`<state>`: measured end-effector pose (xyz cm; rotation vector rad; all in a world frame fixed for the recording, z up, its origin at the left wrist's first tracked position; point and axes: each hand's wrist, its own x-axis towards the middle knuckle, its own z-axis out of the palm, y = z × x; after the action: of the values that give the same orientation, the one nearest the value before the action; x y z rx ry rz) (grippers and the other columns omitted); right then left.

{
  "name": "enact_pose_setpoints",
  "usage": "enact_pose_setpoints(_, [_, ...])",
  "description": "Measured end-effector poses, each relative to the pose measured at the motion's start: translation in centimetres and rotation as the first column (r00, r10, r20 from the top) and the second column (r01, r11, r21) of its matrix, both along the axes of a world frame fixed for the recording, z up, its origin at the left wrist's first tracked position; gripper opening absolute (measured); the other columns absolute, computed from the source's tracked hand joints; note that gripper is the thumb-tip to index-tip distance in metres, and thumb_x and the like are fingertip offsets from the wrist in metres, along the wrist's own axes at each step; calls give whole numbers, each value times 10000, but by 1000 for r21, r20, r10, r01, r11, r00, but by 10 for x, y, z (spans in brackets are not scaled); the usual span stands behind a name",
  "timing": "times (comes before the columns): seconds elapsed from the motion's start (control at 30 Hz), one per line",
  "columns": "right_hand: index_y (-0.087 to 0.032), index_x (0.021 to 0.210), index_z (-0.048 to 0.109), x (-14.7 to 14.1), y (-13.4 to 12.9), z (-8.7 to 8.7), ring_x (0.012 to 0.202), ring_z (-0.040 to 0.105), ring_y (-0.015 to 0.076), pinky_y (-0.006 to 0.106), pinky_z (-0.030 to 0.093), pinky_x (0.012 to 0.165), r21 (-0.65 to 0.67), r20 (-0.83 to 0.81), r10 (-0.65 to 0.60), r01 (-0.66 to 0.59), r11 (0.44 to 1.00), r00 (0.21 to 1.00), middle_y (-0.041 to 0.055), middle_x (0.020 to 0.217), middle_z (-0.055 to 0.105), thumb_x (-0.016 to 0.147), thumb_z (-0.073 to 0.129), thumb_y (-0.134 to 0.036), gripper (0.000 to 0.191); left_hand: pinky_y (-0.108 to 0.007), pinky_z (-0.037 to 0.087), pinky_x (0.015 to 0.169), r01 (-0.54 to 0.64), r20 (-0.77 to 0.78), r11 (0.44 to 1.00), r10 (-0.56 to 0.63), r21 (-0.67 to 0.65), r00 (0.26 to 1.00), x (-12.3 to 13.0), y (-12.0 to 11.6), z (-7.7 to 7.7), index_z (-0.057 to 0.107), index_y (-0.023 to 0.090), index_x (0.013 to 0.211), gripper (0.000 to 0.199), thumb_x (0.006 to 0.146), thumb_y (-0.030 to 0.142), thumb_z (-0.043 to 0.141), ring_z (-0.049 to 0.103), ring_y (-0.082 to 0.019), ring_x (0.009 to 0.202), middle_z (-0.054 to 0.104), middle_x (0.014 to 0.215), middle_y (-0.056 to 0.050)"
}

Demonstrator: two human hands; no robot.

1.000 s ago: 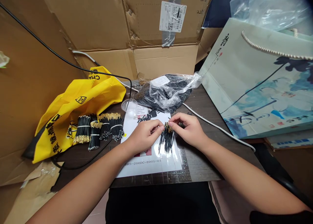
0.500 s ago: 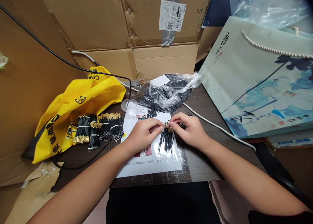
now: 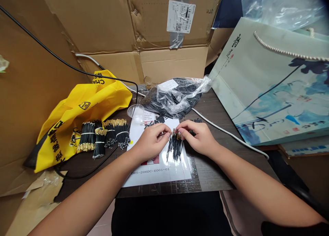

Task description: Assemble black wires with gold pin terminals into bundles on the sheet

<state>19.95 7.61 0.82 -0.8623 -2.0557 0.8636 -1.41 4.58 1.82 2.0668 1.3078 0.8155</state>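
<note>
Thin wire, seemingly gold-tipped, held level, near loose black wires, gold-ended, lying fanned

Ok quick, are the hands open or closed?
Left hand: closed, pinching a thin wire.
Right hand: closed at the fingertips; what it holds is too small to tell.

This looks like a small work spot, maybe in a workshop. Brown cardboard stands like walls behind and beside a dark tabletop, with a bar code label stuck on. Many thin black wires with gold ends lie here, some tied in bunches. Under the loose ones is a sheet with a printed code.
</note>
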Motion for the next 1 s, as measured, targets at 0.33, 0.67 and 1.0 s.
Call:
enact_pose_setpoints(0.33, [-201, 903, 640, -4, -2, -4, 661, 629, 110, 247, 482, 676, 81, 7, -2, 2, 997, 1000, -5, 794, 693, 927, 593, -277, 93, -254, 413, 719, 35, 46, 999, -33, -41, 998, 2, -1, 1, 662, 187, 929, 188, 937, 302, 513, 563, -121, 772, 633, 842, -4])
enact_pose_setpoints(0.67, [-205, 878, 686, -4, -1, -4, 717, 652, 134, 269, 497, 693, 129, -10, 5, -3, 992, 1000, 13, 815, 721, 909, 625, -282, 103, -235, 433, 678, 4, 104, 997, 4, -76, 995, 4, -2, 3, 680, 177, 907, 178, 915, 297, 549, 579, -116, 736, 655, 834, -14])
enact_pose_setpoints(1.0, [-197, 829, 704, -4, -1, -4, 694, 636, 126, 264, 478, 678, 181, -1, 10, -10, 983, 1000, 17, 774, 706, 898, 647, -293, 132, -232, 465, 677, -13, 120, 1000, 15, -19, 993, 6, -5, 0, 715, 179, 887, 177, 908, 300, 589, 621, -116, 742, 693, 831, -23])
